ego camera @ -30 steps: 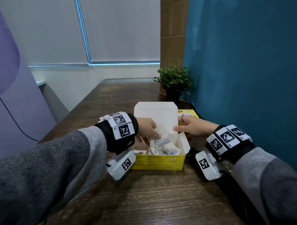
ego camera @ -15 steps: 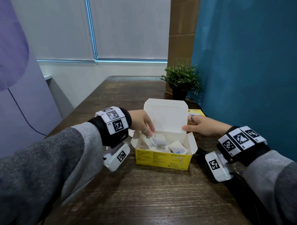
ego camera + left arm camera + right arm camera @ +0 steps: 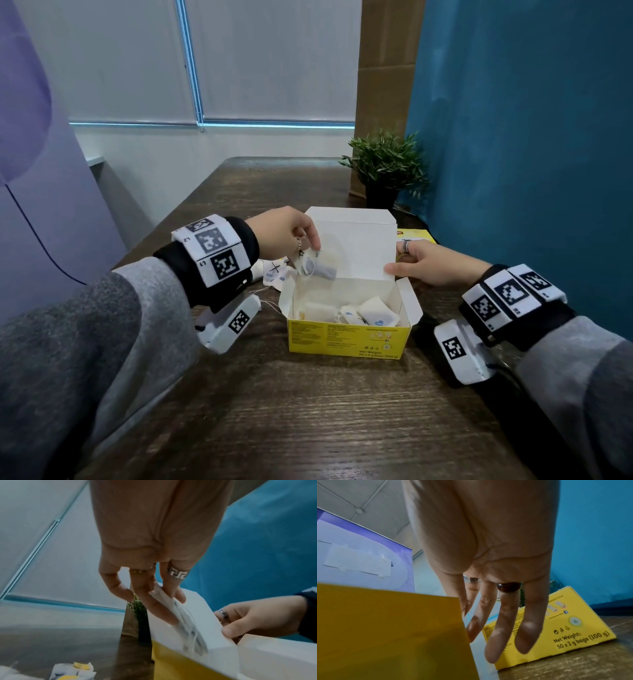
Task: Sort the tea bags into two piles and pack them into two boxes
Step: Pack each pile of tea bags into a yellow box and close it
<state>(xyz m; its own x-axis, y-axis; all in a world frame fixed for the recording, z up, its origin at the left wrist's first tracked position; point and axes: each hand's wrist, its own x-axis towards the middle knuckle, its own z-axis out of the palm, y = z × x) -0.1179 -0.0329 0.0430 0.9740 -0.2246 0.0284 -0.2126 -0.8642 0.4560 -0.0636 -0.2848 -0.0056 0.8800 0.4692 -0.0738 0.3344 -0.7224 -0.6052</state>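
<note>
An open yellow tea box [image 3: 347, 342] stands on the wooden table with several white tea bags [image 3: 375, 313] inside. My left hand [image 3: 310, 250] hovers over the box's back left corner and pinches a white tea bag [image 3: 317, 269] that hangs from its fingertips. The left wrist view shows that tea bag [image 3: 185, 622] between thumb and fingers of the left hand [image 3: 164, 597]. My right hand [image 3: 404, 263] pinches the right edge of the upright white lid [image 3: 356, 246], thumb in front, fingers [image 3: 505, 615] behind. A second yellow box [image 3: 565, 628] lies behind the right hand.
Loose tea bags [image 3: 274, 274] lie on the table left of the box, under my left wrist. A potted plant [image 3: 385, 171] stands at the back right beside a brown cardboard panel. A blue wall runs along the table's right side.
My left hand has risen from inside the box to above its left rear corner, with a tea bag in its fingertips. The right hand stays on the lid.
</note>
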